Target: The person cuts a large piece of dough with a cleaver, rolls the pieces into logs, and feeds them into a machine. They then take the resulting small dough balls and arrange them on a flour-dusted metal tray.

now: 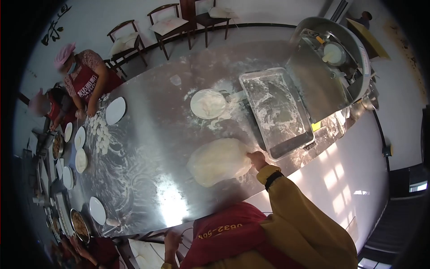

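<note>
A large pale lump of dough point(219, 162) lies on the steel table, with a sheen like clear plastic over it. My right hand point(257, 160) is at its right end, fingers closed on the edge; whether they grip dough or a plastic cover is hard to see. Low beside my red apron, below the table's front edge, my left hand point(172, 242) hangs with its fingers curled and nothing visible in them. Just beyond the dough sits a round white plate point(208, 104) dusted with flour. A floury metal tray point(309, 140) stands right of the dough, close to my right hand.
The steel table point(152, 112) carries flour streaks. A large metal machine point(313, 76) occupies the right end. At the left, co-workers in red aprons point(87, 87) stand by small dough pieces point(102, 134), white plates point(116, 110) and bowls of filling point(80, 226). Chairs point(168, 25) line the far wall.
</note>
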Available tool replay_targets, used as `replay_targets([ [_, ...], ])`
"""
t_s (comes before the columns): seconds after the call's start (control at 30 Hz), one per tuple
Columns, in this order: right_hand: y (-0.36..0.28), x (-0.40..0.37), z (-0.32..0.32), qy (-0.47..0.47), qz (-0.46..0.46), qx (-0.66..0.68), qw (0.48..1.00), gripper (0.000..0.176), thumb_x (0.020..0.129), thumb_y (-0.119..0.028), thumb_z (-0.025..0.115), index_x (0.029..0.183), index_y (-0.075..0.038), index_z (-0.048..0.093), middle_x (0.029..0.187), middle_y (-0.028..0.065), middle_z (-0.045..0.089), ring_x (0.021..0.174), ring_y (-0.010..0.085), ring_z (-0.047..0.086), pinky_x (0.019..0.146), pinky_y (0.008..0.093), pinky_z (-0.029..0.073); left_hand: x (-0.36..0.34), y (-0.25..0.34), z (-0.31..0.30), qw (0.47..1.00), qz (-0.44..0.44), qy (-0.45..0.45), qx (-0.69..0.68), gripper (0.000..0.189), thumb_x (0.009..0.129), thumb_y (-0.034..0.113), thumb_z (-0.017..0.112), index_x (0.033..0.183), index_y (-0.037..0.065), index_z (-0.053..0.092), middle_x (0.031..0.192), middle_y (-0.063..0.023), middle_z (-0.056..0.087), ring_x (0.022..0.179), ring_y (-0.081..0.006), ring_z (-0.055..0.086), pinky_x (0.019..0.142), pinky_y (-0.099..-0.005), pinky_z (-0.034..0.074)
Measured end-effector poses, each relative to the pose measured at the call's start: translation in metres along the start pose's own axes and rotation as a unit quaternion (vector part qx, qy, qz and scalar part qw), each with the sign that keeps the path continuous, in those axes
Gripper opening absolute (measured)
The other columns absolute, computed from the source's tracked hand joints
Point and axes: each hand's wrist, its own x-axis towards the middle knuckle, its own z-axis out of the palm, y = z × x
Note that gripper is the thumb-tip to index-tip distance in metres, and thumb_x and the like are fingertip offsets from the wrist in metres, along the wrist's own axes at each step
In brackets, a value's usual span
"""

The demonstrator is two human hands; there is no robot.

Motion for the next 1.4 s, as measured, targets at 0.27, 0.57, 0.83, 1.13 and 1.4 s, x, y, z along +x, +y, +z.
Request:
replay_targets([
  [0.27, -0.047, -0.005, -0.023, -0.128, -0.118, 0.287, 0.942, 0.009, 0.077, -0.012, 0.060, 0.074, -0.007, 0.053, 0.064, 0.0016, 0.049, 0.058, 0.0095, 0.049, 0.047, 0.0255, 0.039, -0.036, 0.068, 0.049, 0.999, 0.002, 0.035, 0.009, 0.021, 0.079, 0.018, 0.054, 0.084, -0.003, 0.055, 0.069, -0.0114, 0.064, 0.057, -0.0186, 0.064, 0.055, -0.0282, 0.050],
  [0.57, -0.126, 0.036, 0.050, -0.174, -0.085, 0.408, 0.892, 0.004, 0.083, -0.010, 0.053, 0.085, -0.008, 0.051, 0.075, 0.0029, 0.052, 0.065, 0.0106, 0.051, 0.056, 0.0236, 0.043, -0.057, 0.061, 0.069, 0.975, -0.085, 0.099, -0.178, 0.011, 0.079, 0.009, 0.057, 0.081, -0.002, 0.054, 0.070, -0.0113, 0.062, 0.058, -0.0153, 0.062, 0.051, -0.0267, 0.051],
  [0.83, -0.263, -0.039, 0.054, -0.602, -0.137, 0.508, 0.601, 0.009, 0.090, -0.011, 0.051, 0.096, -0.006, 0.047, 0.089, 0.0079, 0.055, 0.092, 0.0250, 0.059, 0.079, 0.0413, 0.049, -0.096, 0.045, 0.101, 0.971, -0.076, 0.114, -0.197, 0.011, 0.080, 0.008, 0.056, 0.082, -0.002, 0.054, 0.065, -0.0089, 0.062, 0.054, -0.0142, 0.060, 0.050, -0.0244, 0.049],
  [1.13, -0.281, -0.096, -0.032, -0.457, -0.242, 0.147, 0.843, 0.010, 0.084, -0.010, 0.053, 0.090, -0.005, 0.047, 0.084, 0.0109, 0.061, 0.082, 0.0226, 0.064, 0.070, 0.0325, 0.051, -0.082, 0.041, 0.116, 0.975, -0.057, 0.094, -0.195, 0.015, 0.085, 0.015, 0.052, 0.085, 0.001, 0.054, 0.068, -0.0084, 0.062, 0.055, -0.0131, 0.059, 0.048, -0.0239, 0.043],
  [1.4, -0.192, -0.101, -0.088, -0.364, -0.202, 0.188, 0.890, 0.011, 0.085, -0.009, 0.053, 0.092, -0.005, 0.046, 0.092, 0.0126, 0.061, 0.085, 0.0213, 0.062, 0.073, 0.0314, 0.049, -0.104, 0.043, 0.153, 0.980, -0.073, 0.070, -0.170, 0.010, 0.083, 0.008, 0.051, 0.086, -0.001, 0.054, 0.068, -0.0092, 0.061, 0.054, -0.0126, 0.058, 0.049, -0.0240, 0.044],
])
